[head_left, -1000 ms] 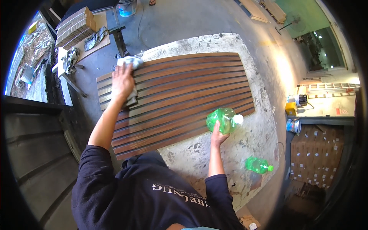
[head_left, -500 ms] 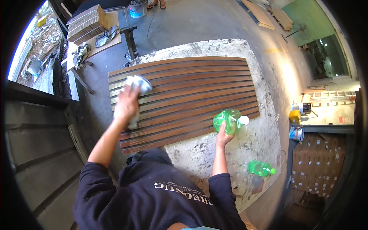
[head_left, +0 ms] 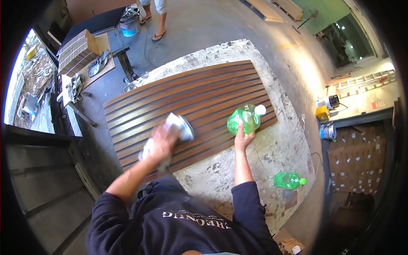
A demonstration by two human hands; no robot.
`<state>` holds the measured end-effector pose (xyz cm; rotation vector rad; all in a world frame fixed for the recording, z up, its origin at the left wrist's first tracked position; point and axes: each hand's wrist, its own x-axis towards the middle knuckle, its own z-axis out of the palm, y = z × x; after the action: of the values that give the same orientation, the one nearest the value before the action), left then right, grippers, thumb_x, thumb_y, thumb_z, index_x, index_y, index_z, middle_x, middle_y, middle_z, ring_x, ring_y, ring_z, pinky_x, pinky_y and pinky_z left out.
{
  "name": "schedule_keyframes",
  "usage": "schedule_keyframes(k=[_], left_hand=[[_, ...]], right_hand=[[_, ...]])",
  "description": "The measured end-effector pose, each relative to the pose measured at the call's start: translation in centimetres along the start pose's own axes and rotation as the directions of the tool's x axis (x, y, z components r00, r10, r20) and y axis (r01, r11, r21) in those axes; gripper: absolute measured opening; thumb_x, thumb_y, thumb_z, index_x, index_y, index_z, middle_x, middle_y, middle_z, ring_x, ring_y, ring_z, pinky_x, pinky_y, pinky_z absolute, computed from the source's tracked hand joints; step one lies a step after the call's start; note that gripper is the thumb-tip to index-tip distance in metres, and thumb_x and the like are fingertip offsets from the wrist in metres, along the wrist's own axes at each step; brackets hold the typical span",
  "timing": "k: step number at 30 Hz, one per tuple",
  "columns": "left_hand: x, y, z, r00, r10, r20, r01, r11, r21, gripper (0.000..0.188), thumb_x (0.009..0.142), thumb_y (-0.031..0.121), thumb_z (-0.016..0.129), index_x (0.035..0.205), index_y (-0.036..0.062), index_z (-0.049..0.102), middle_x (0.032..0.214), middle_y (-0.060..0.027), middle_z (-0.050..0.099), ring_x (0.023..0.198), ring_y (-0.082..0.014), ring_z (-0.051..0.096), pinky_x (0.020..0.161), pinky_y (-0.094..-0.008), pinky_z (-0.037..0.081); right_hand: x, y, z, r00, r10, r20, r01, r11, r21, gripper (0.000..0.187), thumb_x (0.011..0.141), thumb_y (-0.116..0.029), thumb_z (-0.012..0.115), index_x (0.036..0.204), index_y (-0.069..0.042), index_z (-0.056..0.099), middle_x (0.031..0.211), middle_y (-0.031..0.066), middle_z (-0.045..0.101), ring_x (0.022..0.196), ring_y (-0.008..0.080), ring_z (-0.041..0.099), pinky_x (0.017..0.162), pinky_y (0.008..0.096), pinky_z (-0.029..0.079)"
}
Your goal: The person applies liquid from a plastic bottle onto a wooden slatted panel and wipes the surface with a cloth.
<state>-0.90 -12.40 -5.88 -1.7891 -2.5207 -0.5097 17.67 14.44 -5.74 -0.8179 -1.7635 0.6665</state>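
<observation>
Panel point(head_left: 208, 93) of dark slats: lying flat on the desk point(head_left: 272, 157), right beneath the left hand point(head_left: 163, 142) and reaching well past its fingers toward the upper right. Left fingers blurred over a bunched white cloth point(head_left: 183, 128); cannot tell whether clamped on it or only pressing down. Probably laid broad this way to bring cloth against several slats at once. Right fingers, on the right hand point(head_left: 243, 139), clamped around a green bottle point(head_left: 242, 120), white cap pointing up and right, away from the left fingers. Likely held off to that side to leave the slats next to the cloth unblocked.

Just below the left fingers, near edge of the panel, close to the torso point(head_left: 178, 212): little room that way. Longer open run of slats above the cloth, and another rightward as far as the bottle. Left of those fingers, panel end seemingly jutting past the desk, with floor point(head_left: 104, 87) beyond. Past the far edge, only a narrow strip of desk.

Below and right of the right fingers, second bottle point(head_left: 288, 180) lying on its side, well apart from the panel, perhaps parked there to spare arm room. Farthest out, above both hands, bucket point(head_left: 129, 26) and a co-worker's feet point(head_left: 159, 36).
</observation>
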Motion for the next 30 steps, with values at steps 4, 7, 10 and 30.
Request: schedule_keyframes(k=[4,7,10,30], left_hand=[[4.7,-10.8,-2.9,0.896,-0.376,-0.238,0.411,0.904,0.12,0.032,0.085,0.015,0.054,0.117,0.0138,0.059,0.094,-0.0148,0.052,0.09,-0.0294,0.052,0.072,-0.0388,0.044],[3.3,-10.8,-1.3,0.848,-0.459,-0.265,0.483,0.875,0.03,0.026,0.084,0.017,0.057,0.109,0.0104,0.06,0.093,-0.0165,0.053,0.085,-0.033,0.056,0.07,-0.0433,0.047],[5.1,-5.2,0.3,0.911,-0.333,-0.244,0.343,0.939,-0.002,0.03,0.083,0.015,0.058,0.113,0.0097,0.059,0.105,-0.0172,0.055,0.086,-0.0331,0.057,0.07,-0.0429,0.049],[10.7,1.4,3.3,0.985,0.088,-0.145,-0.126,0.952,-0.278,0.007,0.072,0.003,0.057,0.075,0.0084,0.053,0.071,-0.012,0.052,0.053,-0.0281,0.054,0.048,-0.043,0.043]], right_hand=[[0.8,0.8,1.9,0.997,0.073,-0.023,-0.074,0.997,-0.029,0.037,0.081,-0.026,0.07,0.108,-0.003,0.061,0.097,0.0166,0.065,0.09,0.0315,0.063,0.078,0.0386,0.048],[0.5,2.2,2.1,0.999,-0.022,0.044,0.029,0.984,-0.177,0.036,0.075,-0.023,0.073,0.103,-0.003,0.062,0.095,0.015,0.066,0.088,0.0321,0.064,0.078,0.039,0.049],[0.3,2.1,1.9,0.993,0.077,0.088,-0.058,0.978,-0.2,0.038,0.071,-0.02,0.075,0.103,-0.004,0.063,0.096,0.0137,0.067,0.088,0.0301,0.065,0.079,0.0383,0.05],[-1.3,3.5,2.9,0.985,0.16,0.064,-0.151,0.981,-0.123,0.044,0.081,-0.017,0.07,0.119,-0.001,0.054,0.117,0.0137,0.058,0.105,0.0272,0.056,0.092,0.0394,0.043]])
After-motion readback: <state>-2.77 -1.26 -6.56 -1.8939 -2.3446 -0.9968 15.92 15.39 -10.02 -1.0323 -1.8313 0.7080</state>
